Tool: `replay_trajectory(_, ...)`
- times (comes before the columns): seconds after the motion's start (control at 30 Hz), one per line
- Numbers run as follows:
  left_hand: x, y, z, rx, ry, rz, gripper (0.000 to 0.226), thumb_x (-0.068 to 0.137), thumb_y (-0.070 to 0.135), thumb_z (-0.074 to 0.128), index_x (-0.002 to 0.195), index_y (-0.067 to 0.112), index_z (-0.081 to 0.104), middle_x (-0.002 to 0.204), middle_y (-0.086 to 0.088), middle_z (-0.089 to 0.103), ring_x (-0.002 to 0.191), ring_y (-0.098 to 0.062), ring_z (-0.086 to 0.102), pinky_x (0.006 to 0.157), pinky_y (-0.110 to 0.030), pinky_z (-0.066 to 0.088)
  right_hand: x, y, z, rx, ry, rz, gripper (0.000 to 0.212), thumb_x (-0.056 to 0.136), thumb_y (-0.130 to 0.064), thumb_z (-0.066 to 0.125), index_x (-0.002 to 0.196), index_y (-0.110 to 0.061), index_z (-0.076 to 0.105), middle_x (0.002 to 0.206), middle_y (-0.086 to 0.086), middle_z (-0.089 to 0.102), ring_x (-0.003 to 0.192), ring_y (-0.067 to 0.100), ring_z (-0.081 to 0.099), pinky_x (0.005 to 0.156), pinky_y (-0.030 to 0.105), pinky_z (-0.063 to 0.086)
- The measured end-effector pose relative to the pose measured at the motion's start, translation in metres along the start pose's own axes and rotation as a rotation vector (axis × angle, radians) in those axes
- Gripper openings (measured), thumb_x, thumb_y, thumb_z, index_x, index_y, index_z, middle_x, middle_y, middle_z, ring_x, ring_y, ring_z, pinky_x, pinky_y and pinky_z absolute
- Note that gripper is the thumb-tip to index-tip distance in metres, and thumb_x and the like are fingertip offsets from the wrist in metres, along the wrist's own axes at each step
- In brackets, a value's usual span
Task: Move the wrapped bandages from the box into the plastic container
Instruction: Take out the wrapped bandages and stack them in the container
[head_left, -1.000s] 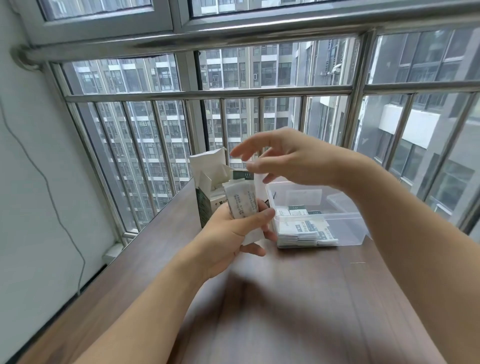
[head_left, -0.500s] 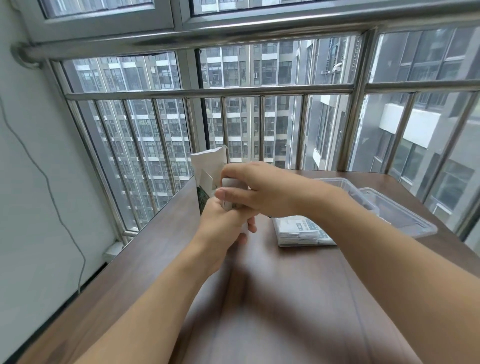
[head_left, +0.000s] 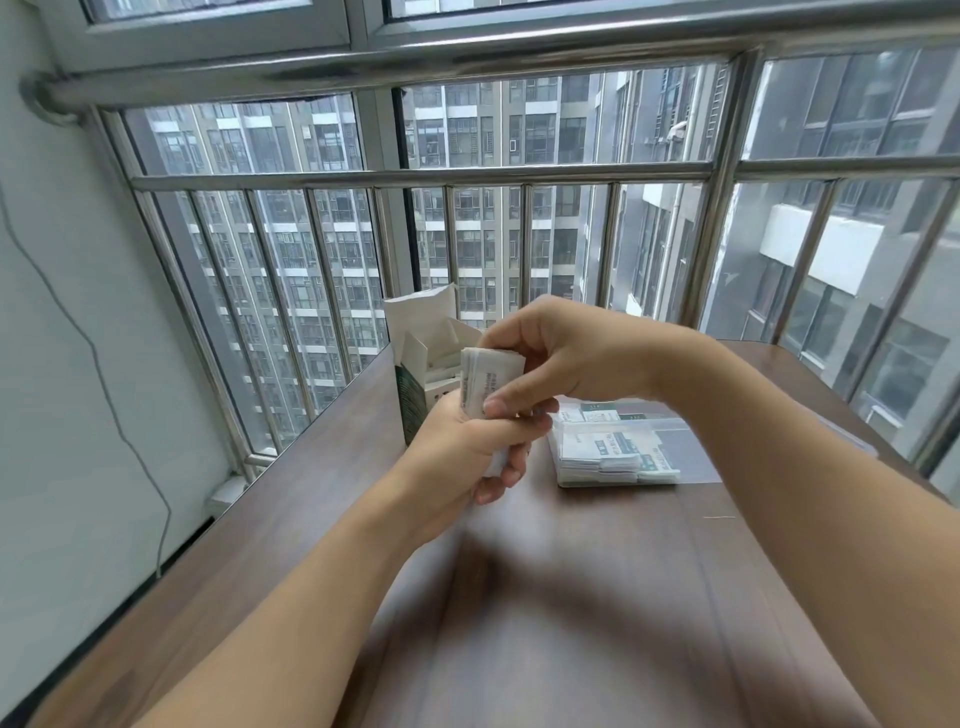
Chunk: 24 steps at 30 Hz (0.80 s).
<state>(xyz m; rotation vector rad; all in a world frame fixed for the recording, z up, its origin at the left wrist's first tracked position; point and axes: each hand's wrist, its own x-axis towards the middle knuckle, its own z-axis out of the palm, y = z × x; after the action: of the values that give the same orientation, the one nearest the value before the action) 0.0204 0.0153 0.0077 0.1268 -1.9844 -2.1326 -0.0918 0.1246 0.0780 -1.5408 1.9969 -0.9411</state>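
Both hands meet above the brown wooden desk (head_left: 597, 597), in front of the window with its metal bars (head_left: 524, 174). The left hand (head_left: 462, 447) grips a small bundle of wrapped bandages (head_left: 488, 376) from below, its fingers (head_left: 506, 467) curled around the lower part of the bundle. The right hand (head_left: 561, 353) comes from the right side and holds the top of the same bundle: the thumb presses on the front face and the other fingers bend over the upper edge. The bundle stands nearly upright between the two hands, above the desk and not touching it. Just behind the hands stands the box (head_left: 423, 364), white with a dark green side, its top flaps open and standing up. To the right of the hands, on the desk, is the clear plastic container (head_left: 670, 441); inside it a flat pile of wrapped bandages (head_left: 608, 457) lies against the near wall. The right forearm hides the far part of the container.
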Motion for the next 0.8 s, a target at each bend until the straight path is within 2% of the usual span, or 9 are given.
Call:
replay_trajectory(0.13,-0.0018,0.0001,0.0017,0.020,-0.017,0.038,0.032,0.084,-0.011,0.063,0.068,0.017,0.066,0.054,0.004,0.057,0.038,-0.010,0.044,0.032,-0.014,0.023,-0.0003,0.0000,0.0017,0.062,-0.013,0.010,0.026,0.086,-0.001,0.076,0.106,0.009,0.063,0.080,0.021,0.067,0.063,0.024,0.065,0.056,0.032,0.057)
replay_trajectory(0.2,-0.0001,-0.0012,0.0021,0.042,-0.009,0.089,0.027,0.081,-0.014,0.065,0.072,0.012,0.062,0.061,0.002,0.060,0.041,-0.012,0.049,0.032,-0.016,0.028,-0.0009,-0.0015,0.0010,0.074,-0.013,0.020,0.043,0.085,0.000,0.076,0.125,-0.004,0.061,0.091,0.028,0.070,0.072,0.034,0.071,0.065,0.042,0.062)
replay_trajectory(0.27,0.0017,-0.0036,0.0016,0.094,0.013,0.126,0.027,0.079,-0.015,0.067,0.072,0.011,0.060,0.059,0.000,0.057,0.040,-0.014,0.050,0.033,-0.018,0.031,-0.0008,-0.0038,0.0006,0.020,-0.022,0.016,0.057,0.085,-0.001,0.076,0.136,-0.017,0.057,0.096,0.019,0.074,0.079,0.035,0.075,0.072,0.047,0.063)
replay_trajectory(0.4,0.0038,-0.0064,-0.0039,0.104,0.031,0.125,0.034,0.072,-0.011,0.072,0.060,0.018,0.061,0.056,-0.001,0.054,0.039,-0.017,0.050,0.036,-0.020,0.033,0.0015,-0.0072,0.0028,-0.024,-0.008,0.000,0.036,0.087,0.000,0.074,0.122,-0.007,0.064,0.098,0.005,0.073,0.081,0.037,0.075,0.069,0.039,0.062)
replay_trajectory(0.53,0.0014,-0.0006,-0.0069,-0.117,-0.121,0.071,0.008,0.068,0.014,0.065,0.073,0.012,0.061,0.063,-0.005,0.054,0.045,-0.018,0.051,0.033,-0.018,0.032,-0.0024,-0.0039,-0.0035,0.023,0.021,0.005,0.015,0.090,0.005,0.069,0.103,0.008,0.063,0.086,0.007,0.073,0.078,0.033,0.074,0.069,0.032,0.059)
replay_trajectory(0.6,0.0009,0.0006,-0.0073,-0.235,-0.144,0.035,0.030,0.075,0.037,0.064,0.076,0.007,0.062,0.065,-0.010,0.054,0.045,-0.019,0.050,0.031,-0.018,0.030,-0.0032,-0.0025,-0.0051,0.023,0.024,0.002,0.014,0.090,0.004,0.069,0.103,0.009,0.062,0.085,0.012,0.072,0.076,0.028,0.072,0.070,0.033,0.058)
replay_trajectory(0.67,0.0017,0.0000,-0.0050,-0.238,-0.069,0.000,0.057,0.094,0.061,0.045,0.076,0.008,0.061,0.062,-0.010,0.053,0.040,-0.016,0.045,0.030,-0.017,0.026,-0.0029,-0.0021,-0.0046,0.031,0.022,0.002,0.016,0.092,0.002,0.068,0.107,0.006,0.064,0.089,0.017,0.073,0.075,0.026,0.070,0.069,0.034,0.058)
replay_trajectory(0.73,0.0037,-0.0027,-0.0025,-0.167,0.030,-0.002,0.070,0.097,0.068,0.026,0.077,0.009,0.059,0.058,-0.008,0.052,0.037,-0.014,0.041,0.031,-0.015,0.023,-0.0012,-0.0019,-0.0023,0.066,0.013,0.005,0.021,0.094,-0.004,0.067,0.112,0.006,0.062,0.092,0.023,0.072,0.075,0.027,0.068,0.067,0.034,0.058)
replay_trajectory(0.8,0.0051,-0.0051,-0.0006,-0.134,0.073,0.009,0.072,0.097,0.069,0.024,0.076,0.010,0.059,0.056,-0.006,0.053,0.037,-0.014,0.040,0.032,-0.015,0.022,0.0018,-0.0006,0.0002,0.086,0.024,0.010,0.024,0.095,-0.008,0.067,0.114,0.006,0.061,0.092,0.027,0.070,0.074,0.031,0.067,0.064,0.035,0.057)
